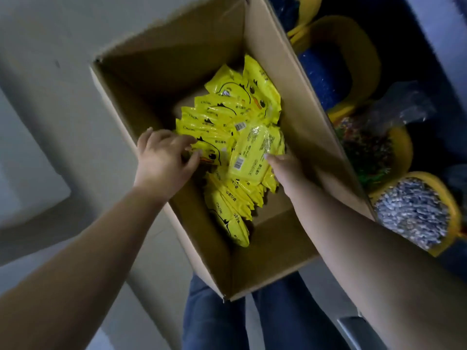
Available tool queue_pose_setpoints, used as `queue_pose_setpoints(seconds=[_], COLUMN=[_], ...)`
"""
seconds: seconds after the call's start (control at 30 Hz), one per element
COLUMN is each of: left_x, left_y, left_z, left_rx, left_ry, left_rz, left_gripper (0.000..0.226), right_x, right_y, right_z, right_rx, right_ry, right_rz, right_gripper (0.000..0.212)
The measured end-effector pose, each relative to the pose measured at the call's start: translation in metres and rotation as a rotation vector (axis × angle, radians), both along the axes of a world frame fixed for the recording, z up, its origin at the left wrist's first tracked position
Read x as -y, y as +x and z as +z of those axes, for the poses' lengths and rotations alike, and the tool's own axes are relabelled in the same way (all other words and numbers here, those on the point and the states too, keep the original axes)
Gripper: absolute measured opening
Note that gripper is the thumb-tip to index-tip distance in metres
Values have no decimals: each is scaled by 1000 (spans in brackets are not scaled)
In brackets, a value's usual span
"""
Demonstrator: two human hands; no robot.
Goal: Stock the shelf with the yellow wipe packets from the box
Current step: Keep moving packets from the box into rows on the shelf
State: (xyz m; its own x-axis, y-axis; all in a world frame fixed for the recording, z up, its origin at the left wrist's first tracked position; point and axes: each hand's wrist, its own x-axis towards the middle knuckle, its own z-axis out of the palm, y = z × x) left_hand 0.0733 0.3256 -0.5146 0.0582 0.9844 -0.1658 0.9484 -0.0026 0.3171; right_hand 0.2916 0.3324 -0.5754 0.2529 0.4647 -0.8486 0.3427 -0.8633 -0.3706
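An open cardboard box (262,261) stands on the floor between my legs, holding several yellow wipe packets (235,102) with a duck face printed on them. My left hand (164,157) reaches in from the left, its fingers curled round a packet (211,151) at the pile's left edge. My right hand (285,170) comes in from the right and holds a packet (250,157) lying label side up, with a barcode showing. The right hand's fingers are mostly hidden under that packet.
To the right of the box, yellow bins (364,49) sit in a dark blue display; one holds small silver-wrapped items (414,213), another dark mixed goods (364,147). Grey tiled floor (50,97) lies to the left. My jeans (217,322) show below the box.
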Motion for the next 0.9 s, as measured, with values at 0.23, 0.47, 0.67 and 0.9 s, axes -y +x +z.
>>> queue_pose_setpoints(seconds=[0.23,0.47,0.67,0.9], left_x=[3,1,-6,-40], left_y=[-1,-2,0,27], left_z=[-24,-28,-15,15], left_rx=[-49,0,127,1067], left_ry=[156,160,54,-847], left_rz=[-46,-67,-26,877], left_gripper=[31,32,36,57], right_x=[-11,-12,-10,-20], right_y=[-21,-27,-33,-40], right_z=[-43,-34,6,54], right_rx=[-72,-129,-318,-206], right_ry=[-30,-20,43,402], right_rz=[-374,-396,-479,-164], right_gripper=[55,48,13,26])
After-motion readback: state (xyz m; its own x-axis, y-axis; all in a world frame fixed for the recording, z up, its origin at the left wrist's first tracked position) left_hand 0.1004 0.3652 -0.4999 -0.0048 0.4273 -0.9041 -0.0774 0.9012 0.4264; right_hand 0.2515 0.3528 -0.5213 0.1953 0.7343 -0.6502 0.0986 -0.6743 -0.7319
